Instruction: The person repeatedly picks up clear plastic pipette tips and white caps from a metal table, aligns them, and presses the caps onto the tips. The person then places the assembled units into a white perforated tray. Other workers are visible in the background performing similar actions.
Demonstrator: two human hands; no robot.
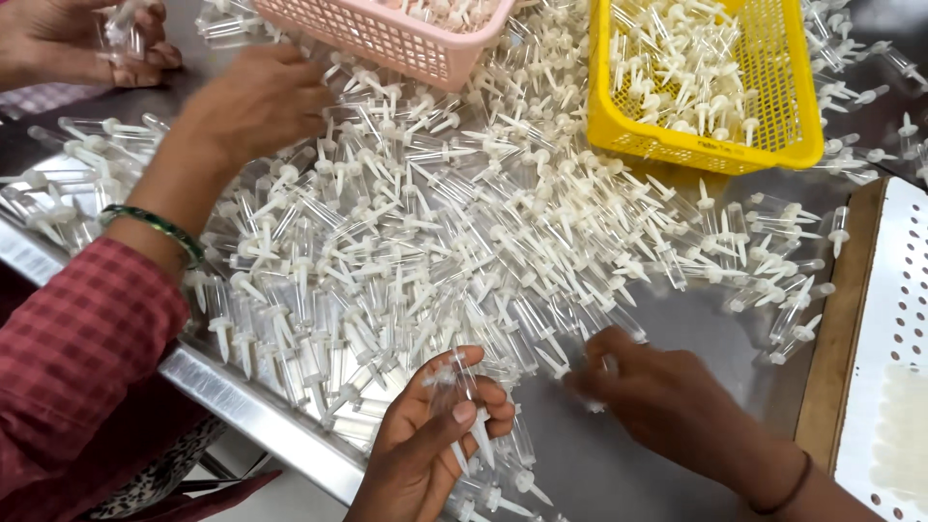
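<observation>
Left hand (430,435) grips clear tube (462,396), near-upright, plunger down; right hand (657,391) grasp unclear

Place: a small assembly or packing workshop, not a home.
Work surface: a bare metal desk (677,329) with a folded steel edge, plain and hard-wearing.
Stock: hundreds of identical clear plastic tubes with white plugs (435,232) heaped loose across the desk.
Containers: a yellow mesh basket (773,145) holding loose white plugs, and a pink mesh basket (387,39) beside it.
Fixture: a white perforated board (899,290) in a wooden frame at the desk's edge.
Staffing: several people's hands at work at the same heap.
</observation>
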